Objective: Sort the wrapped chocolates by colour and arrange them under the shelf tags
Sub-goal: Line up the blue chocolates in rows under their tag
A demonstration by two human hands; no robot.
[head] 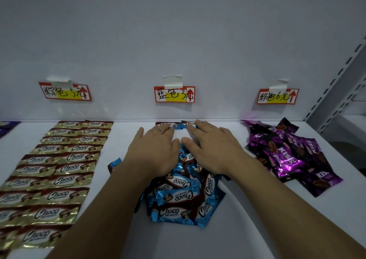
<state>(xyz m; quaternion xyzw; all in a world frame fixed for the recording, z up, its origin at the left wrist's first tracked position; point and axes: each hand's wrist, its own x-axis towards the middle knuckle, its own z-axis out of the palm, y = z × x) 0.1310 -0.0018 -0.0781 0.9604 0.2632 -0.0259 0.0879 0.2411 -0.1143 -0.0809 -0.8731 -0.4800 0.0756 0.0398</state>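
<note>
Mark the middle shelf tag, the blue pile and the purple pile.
middle shelf tag (175,98): head view, its yellow patch.
blue pile (178,196): head view, a top wrapper.
purple pile (285,157): head view, a middle wrapper.

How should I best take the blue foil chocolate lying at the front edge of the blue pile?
Pinch the blue foil-wrapped chocolate at its crimped left end, coming from the near left: it lies flat and that end juts free of the pile.

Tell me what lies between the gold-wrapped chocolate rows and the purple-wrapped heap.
Head view: a loose pile of blue foil-wrapped chocolates, left hand and right hand over it.
</note>
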